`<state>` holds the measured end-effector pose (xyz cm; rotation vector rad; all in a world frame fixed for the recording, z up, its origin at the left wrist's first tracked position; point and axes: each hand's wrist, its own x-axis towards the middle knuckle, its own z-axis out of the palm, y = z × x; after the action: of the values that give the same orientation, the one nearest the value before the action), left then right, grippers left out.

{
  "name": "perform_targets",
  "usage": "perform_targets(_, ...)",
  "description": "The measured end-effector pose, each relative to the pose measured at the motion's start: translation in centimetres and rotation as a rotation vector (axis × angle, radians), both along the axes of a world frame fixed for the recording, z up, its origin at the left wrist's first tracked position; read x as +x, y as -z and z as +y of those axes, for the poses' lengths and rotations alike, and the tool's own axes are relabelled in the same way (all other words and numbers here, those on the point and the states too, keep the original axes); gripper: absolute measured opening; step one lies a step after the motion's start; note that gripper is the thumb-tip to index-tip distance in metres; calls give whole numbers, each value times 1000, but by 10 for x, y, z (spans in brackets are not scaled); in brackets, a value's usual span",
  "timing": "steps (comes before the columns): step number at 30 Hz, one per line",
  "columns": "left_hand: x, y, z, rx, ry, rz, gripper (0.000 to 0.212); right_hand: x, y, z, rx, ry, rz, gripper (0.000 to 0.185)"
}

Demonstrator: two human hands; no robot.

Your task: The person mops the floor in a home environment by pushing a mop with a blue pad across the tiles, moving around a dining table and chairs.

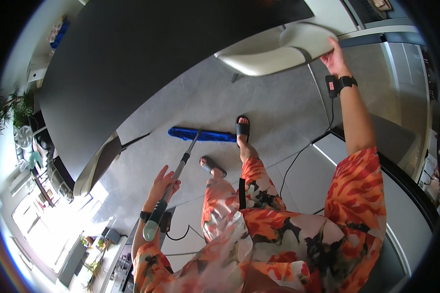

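Note:
My left hand (164, 184) is on the metal pole of a flat mop (185, 161), just above its dark and pale green handle end. The mop's blue head (205, 134) lies flat on the grey floor, its right end close to my sandalled foot. At the upper right, my right hand (335, 60) holds the edge of a white shell chair (264, 60) standing partly under the dark table. The thumb and fingers lie along the chair's rim. Each wrist bears a black strap with a small cabled box.
A large dark oval table (132, 55) spans the upper left. A second chair (95, 168) stands at its lower edge. Pale cabinets (308, 175) with a black-edged counter are close on my right. A black cable (297, 157) hangs from my right wrist.

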<state>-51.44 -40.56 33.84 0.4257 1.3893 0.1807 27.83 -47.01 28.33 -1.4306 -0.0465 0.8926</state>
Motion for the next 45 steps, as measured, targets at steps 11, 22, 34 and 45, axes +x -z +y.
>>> perform_targets(11,-36,-48,-103,-423,-82,-226,36,-393,203,-129,-389,-769,425,46)
perform_targets(22,-7,76,-142,-221,28,-457,26,-649,249,-52,-292,-377,960,20)
perform_targets(34,63,135,-64,-300,-332,-587,30,-572,311,138,-272,-559,592,21)
perform_targets(45,57,219,-67,-293,-447,-342,28,-597,408,172,-601,-879,100,48)
